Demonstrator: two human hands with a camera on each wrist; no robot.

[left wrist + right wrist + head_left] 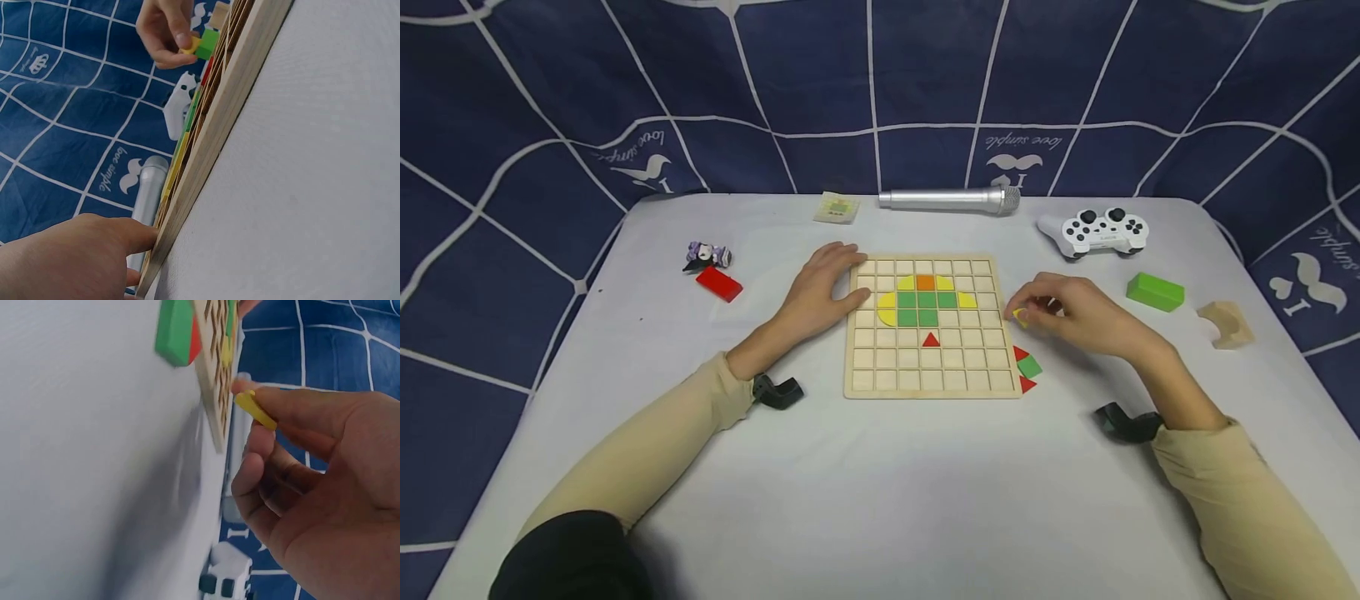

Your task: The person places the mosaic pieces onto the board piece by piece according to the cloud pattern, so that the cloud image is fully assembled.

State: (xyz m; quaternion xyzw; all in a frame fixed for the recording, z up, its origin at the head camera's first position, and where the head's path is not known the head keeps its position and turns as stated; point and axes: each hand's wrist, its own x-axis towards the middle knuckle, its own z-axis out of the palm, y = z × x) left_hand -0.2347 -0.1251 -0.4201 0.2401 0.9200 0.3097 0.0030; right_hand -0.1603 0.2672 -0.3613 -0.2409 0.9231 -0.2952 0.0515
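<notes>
My left hand point(816, 292) rests on the left edge of a wooden grid board point(932, 381), its thumb touching the rim. Just off the board's right edge, my right hand point(1075, 312) pinches a small yellow tile point(255, 409) between thumb and fingers. Set in the grid are several green square tiles point(907, 317), an orange tile point(925, 283) and several round-edged yellow tiles point(886, 317). A red triangle tile point(931, 340) lies lower on the board. Beside its right edge are a loose green tile point(1029, 367) and two red tiles point(1027, 384).
Behind the board lie a silver microphone point(951, 200) and a small printed packet point(836, 208). To the right are a white game controller point(1097, 232), a green block point(1155, 292) and a wooden arch block point(1227, 325). A figurine point(706, 255) and red block point(719, 284) lie left.
</notes>
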